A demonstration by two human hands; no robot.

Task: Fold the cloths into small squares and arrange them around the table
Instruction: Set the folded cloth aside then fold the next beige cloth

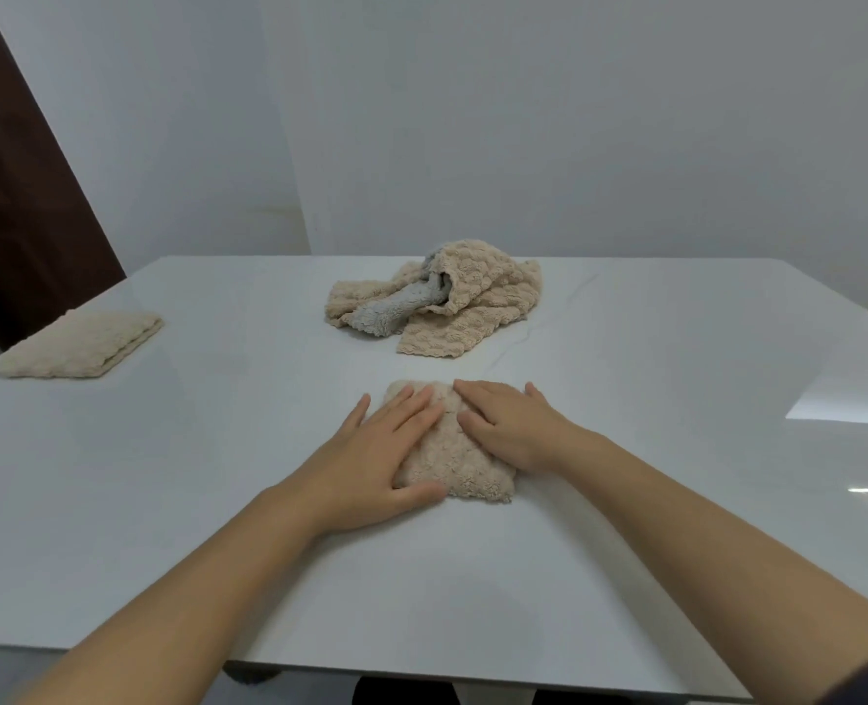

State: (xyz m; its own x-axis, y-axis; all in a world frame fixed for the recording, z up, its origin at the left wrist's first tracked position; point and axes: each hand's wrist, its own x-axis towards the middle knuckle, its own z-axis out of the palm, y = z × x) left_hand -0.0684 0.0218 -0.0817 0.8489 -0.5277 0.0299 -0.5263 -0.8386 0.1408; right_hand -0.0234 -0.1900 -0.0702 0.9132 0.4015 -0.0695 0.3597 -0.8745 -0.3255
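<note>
A small folded beige cloth (465,468) lies on the white table (218,475) in front of me. My left hand (378,452) rests flat on its left half, fingers spread. My right hand (510,424) lies flat on its right half, fingers spread toward the left. Neither hand grips anything. A second beige cloth (83,346), folded into a square, sits near the table's left edge. A crumpled pile of beige cloths (477,302) with a grey cloth (396,307) among them lies at the middle back of the table.
White walls stand behind the table. A dark brown door (19,195) is at the far left. Window light reflects off the table's right side (849,404). The table's near edge runs just below my forearms.
</note>
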